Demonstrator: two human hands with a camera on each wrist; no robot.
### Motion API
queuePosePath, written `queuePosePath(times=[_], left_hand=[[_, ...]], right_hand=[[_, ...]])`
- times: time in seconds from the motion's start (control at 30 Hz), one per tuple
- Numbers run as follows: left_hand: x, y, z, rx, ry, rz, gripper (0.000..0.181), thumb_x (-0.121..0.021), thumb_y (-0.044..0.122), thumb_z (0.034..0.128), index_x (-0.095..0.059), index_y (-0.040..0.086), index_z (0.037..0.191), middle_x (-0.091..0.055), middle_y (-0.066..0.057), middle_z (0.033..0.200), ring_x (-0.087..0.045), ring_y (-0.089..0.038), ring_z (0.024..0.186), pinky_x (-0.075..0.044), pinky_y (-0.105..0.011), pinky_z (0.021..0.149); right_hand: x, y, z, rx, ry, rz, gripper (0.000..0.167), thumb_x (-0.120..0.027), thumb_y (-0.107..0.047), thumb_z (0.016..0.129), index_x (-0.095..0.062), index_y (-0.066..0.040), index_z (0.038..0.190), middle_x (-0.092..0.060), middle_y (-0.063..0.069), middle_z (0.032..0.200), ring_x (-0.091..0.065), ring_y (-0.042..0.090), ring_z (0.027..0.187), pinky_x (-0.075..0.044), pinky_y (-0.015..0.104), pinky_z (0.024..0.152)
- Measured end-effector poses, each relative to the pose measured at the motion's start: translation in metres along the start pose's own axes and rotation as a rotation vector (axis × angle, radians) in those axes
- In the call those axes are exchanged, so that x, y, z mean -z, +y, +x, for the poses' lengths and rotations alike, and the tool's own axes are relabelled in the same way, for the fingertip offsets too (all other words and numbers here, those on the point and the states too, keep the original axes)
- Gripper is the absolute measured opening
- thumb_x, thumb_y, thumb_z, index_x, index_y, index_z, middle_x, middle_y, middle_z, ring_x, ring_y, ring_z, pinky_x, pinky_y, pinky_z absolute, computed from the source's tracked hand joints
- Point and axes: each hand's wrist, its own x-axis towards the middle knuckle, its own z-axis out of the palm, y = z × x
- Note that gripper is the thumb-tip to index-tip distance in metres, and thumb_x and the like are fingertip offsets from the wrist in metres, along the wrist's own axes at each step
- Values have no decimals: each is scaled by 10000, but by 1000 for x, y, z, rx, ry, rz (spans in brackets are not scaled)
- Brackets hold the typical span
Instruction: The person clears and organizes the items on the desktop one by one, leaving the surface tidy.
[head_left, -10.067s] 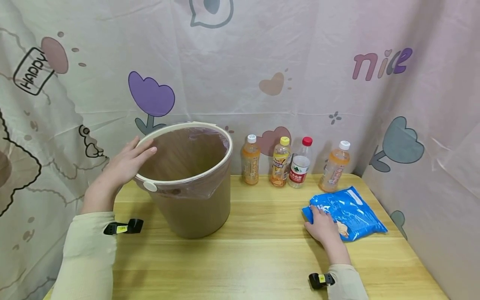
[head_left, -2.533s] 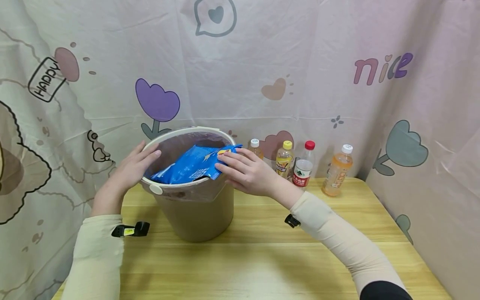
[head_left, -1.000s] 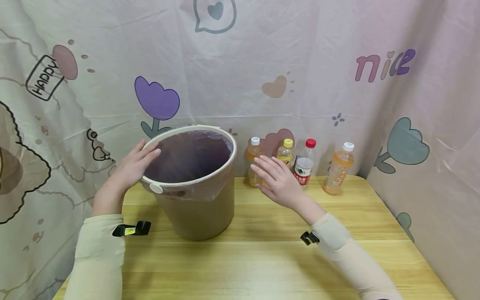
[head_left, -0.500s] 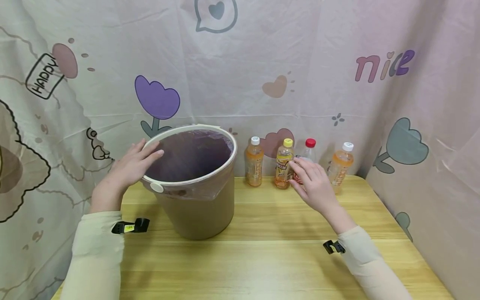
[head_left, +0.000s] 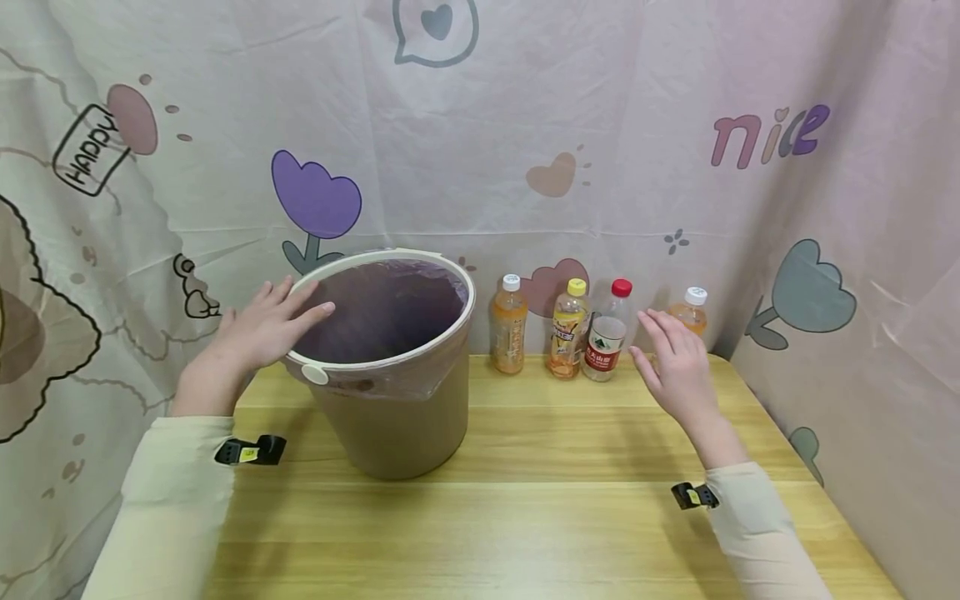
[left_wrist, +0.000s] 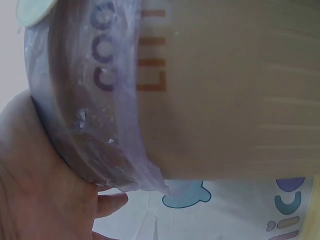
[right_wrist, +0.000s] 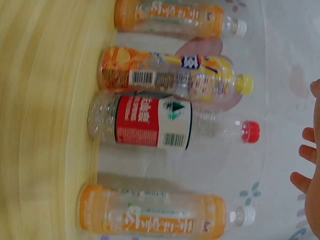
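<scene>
A brown trash bin (head_left: 397,433) with a cream rim and clear plastic liner (left_wrist: 125,100) stands left of centre. My left hand (head_left: 255,333) is at the left side of its rim, fingers extended; whether they touch it is hard to tell. My right hand (head_left: 678,375) hovers above the table with fingers loosely extended, holding nothing. Behind it, partly hidden, is an orange-labelled bottle with a white cap (head_left: 692,310). To its left stand a red-capped water bottle (head_left: 603,342), a yellow-capped drink bottle (head_left: 567,337) and another white-capped orange bottle (head_left: 509,333).
The wooden table (head_left: 525,533) meets a printed cloth (head_left: 465,167) hanging behind it and along both sides. All the bottles are upright in a row near the back edge. The bottom of the bin's inside is out of sight.
Earlier my right hand carried a blue snack bag from the table's right side to the bin; the bag is now out of sight. That hand has since moved right, past the bottles.
</scene>
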Motion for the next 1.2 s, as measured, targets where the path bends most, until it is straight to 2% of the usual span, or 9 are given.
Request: queuePosePath(times=[0.07, 0.23, 0.33, 0.47, 0.6, 0.8, 0.9, 1.07, 1.2], left_hand=[[1, 0, 0, 0, -2, 10, 860, -180, 759, 924, -34, 221, 1580, 36, -224, 1624, 79, -496, 1474, 58, -817, 1024], [2, 1, 1, -2, -6, 25, 864, -173, 761, 923, -31, 218, 1580, 36, -232, 1621, 62, -502, 1473, 48, -820, 1022], [2, 2, 1, -4, -5, 24, 863, -174, 760, 923, -38, 217, 1580, 25, -239, 1621, 48, -506, 1473, 40, -823, 1020], [2, 1, 2, -7, -6, 17, 855, -173, 755, 926, -46, 219, 1580, 16, -248, 1619, 46, -509, 1472, 35, -823, 1020], [1, -1, 2, -7, -9, 15, 842, -168, 747, 932, -44, 225, 1580, 25, -250, 1617, 52, -511, 1470, 32, -826, 1018], [1, -1, 3, -10, -9, 7, 824, -158, 736, 939, -46, 231, 1580, 32, -244, 1618, 51, -513, 1469, 21, -827, 1019], [1, -1, 3, -8, -9, 3, 827, -162, 738, 938, -51, 227, 1579, 37, -242, 1618, 57, -510, 1470, 23, -826, 1019], [1, 0, 3, -10, -9, -1, 827, -160, 731, 942, -78, 210, 1579, 39, -240, 1619, 58, -508, 1472, 15, -827, 1019], [0, 0, 3, -8, -11, -4, 830, -157, 733, 941, -85, 206, 1579, 41, -238, 1620, 60, -505, 1473, 16, -825, 1021]], right_hand=[[2, 5, -1, -10, -9, -16, 621, -327, -524, 1027, -514, -43, 1372, -557, 207, 1327, -506, 412, 1219, -419, 605, 966], [7, 16, -2, -56, -14, -48, 516, -531, -363, 966, -515, -42, 1370, -557, 219, 1323, -514, 435, 1202, -426, 619, 944], [10, 24, -1, -110, -25, -70, 545, -631, -263, 892, -507, -35, 1371, -546, 228, 1330, -506, 441, 1210, -422, 626, 948], [14, 36, 1, -183, -49, -107, 566, -679, -217, 866, -499, -26, 1367, -534, 245, 1322, -491, 446, 1215, -425, 642, 938], [17, 46, 5, -272, -96, -128, 576, -679, -239, 890, -476, -13, 1379, -516, 265, 1336, -480, 467, 1220, -426, 668, 919], [19, 57, 13, -517, -215, -63, 646, -573, -370, 967, -357, -24, 1468, -420, 278, 1446, -382, 507, 1317, -336, 696, 1021], [19, 62, 17, -611, -254, -36, 714, -528, -450, 975, -295, -32, 1504, -365, 287, 1492, -332, 512, 1359, -293, 693, 1063], [17, 70, 23, -714, -313, -16, 844, -494, -564, 952, -197, -43, 1545, -279, 287, 1548, -252, 495, 1416, -226, 693, 1106], [14, 75, 27, -754, -361, -6, 949, -502, -641, 911, -143, -45, 1557, -227, 283, 1572, -196, 491, 1440, -185, 705, 1114]])
